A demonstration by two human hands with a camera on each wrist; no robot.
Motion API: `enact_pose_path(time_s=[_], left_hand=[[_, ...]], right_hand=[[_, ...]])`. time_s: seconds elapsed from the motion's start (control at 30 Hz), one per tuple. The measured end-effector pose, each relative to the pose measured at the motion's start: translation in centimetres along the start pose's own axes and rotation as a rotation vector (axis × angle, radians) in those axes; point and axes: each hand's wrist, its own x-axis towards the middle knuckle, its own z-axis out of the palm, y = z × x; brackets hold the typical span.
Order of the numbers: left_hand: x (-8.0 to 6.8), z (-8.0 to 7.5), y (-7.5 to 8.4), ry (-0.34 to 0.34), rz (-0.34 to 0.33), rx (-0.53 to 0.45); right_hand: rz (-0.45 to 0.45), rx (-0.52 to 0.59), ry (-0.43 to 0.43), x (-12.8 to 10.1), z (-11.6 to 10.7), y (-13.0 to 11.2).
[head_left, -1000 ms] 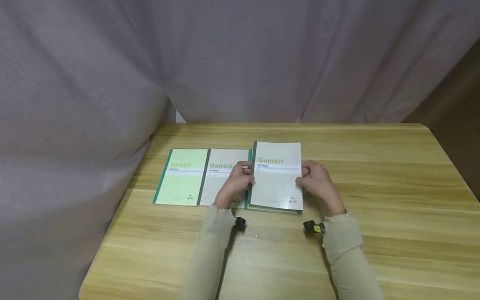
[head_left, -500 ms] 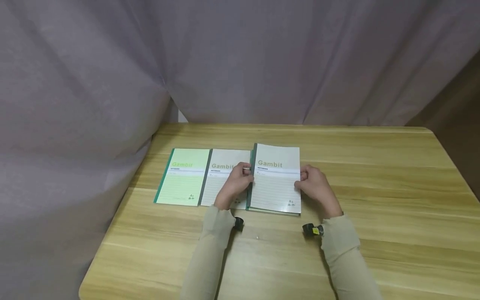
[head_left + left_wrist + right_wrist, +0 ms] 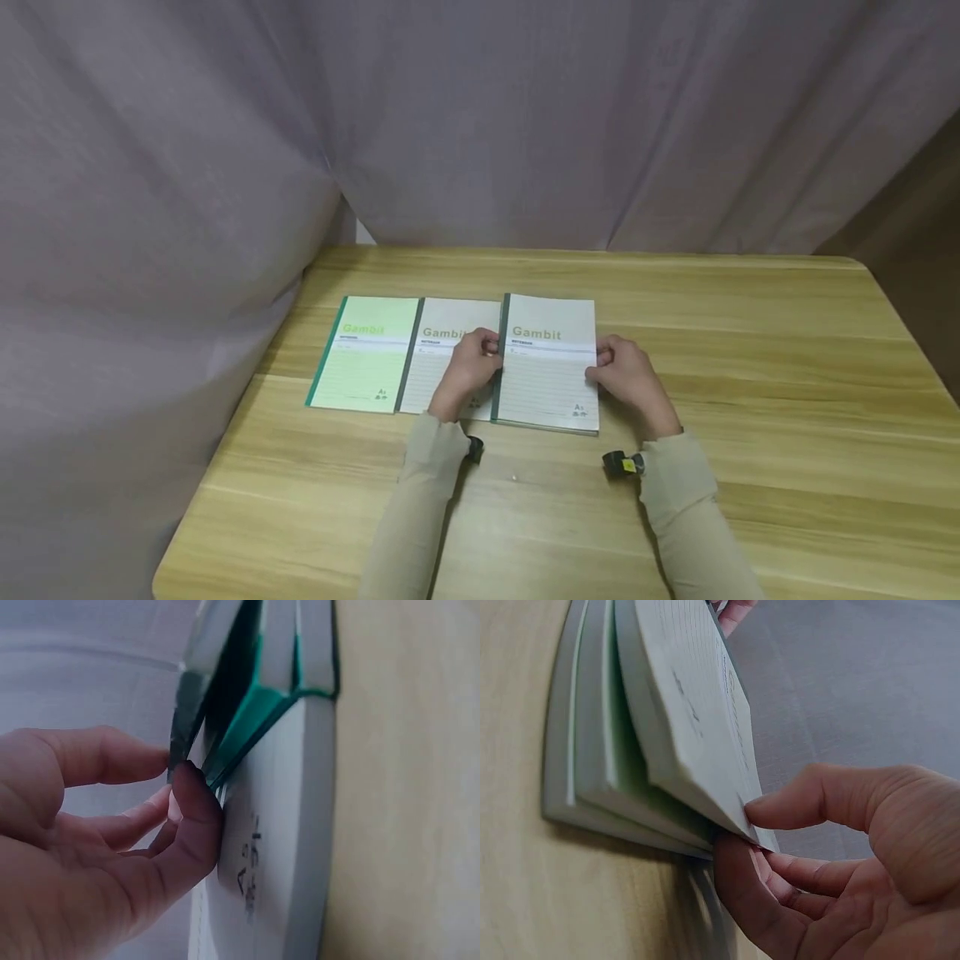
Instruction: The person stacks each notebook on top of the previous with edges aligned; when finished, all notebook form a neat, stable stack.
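Observation:
Both hands hold a pale notebook with a dark grey spine [image 3: 547,375] by its two long sides. My left hand [image 3: 470,367] pinches the spine side, thumb and fingers on either face. On the opposite edge, my right hand [image 3: 632,377] pinches the pages and cover. Right beneath it lie two green-spined notebooks [image 3: 251,720], one on the other; a wedge-shaped gap separates them from the held one in both wrist views. A white, grey-spined notebook [image 3: 459,315] lies under the left hand, beside that pile. Left of it is a light green notebook [image 3: 365,367] with a green spine.
The notebooks are on a wooden table [image 3: 787,400] with rounded corners. Grey curtain [image 3: 480,125] hangs behind it and along its left side. A tiny pale speck [image 3: 514,478] lies in front of the pile. Black wrist cameras [image 3: 618,464] jut inward from the sleeves.
The held notebook has come down and slightly toward the person and left, lining up closer with the pile beneath. Both hands moved with it, keeping their pinch. The other notebooks stay put.

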Motion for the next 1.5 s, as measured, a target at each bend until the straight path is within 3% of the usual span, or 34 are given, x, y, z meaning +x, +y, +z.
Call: enact_pose_path(time_s=[0.3,0.7,1.5], left_hand=[[0.00,-0.15,0.03,-0.011,0.000,0.041],[0.12,0.20,0.01,0.007,0.052,0.188],[0.10,0.39,0.35,0.025,-0.011,0.186]], right_hand=[[0.014,-0.018,0.001,0.15,0.09,0.12],[0.036,-0.014,-0.002,0.07,0.38,0.36],[0.020,-0.098,0.013,0.04,0.57,-0.24]])
